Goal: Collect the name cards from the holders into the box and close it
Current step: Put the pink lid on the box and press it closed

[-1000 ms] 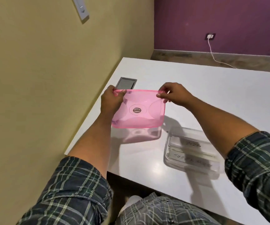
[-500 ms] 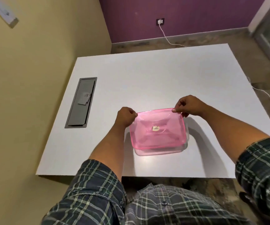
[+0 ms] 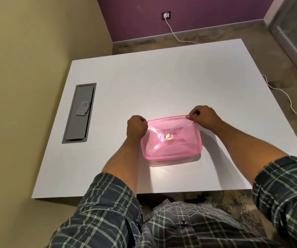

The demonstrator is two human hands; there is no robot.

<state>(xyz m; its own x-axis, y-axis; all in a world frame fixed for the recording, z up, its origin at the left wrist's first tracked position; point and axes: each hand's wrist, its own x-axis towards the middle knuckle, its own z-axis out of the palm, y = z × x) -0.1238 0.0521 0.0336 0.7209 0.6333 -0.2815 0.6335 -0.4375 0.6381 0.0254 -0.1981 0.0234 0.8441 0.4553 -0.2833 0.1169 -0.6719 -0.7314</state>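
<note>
1 pink lid over 1 clear box, left hand and right hand each pinching lid's far corners, 1 white table

A translucent pink plastic lid, glossy and glinting, covers a clear plastic box on a smooth white tabletop with a faint sheen, which has a matt grey hatch set in it, beside plaid cloth sleeves.

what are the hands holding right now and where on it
Both hands hold the pink lid by its far corners: left hand at the far-left corner, right hand pinching the far-right, over the clear box.
</note>
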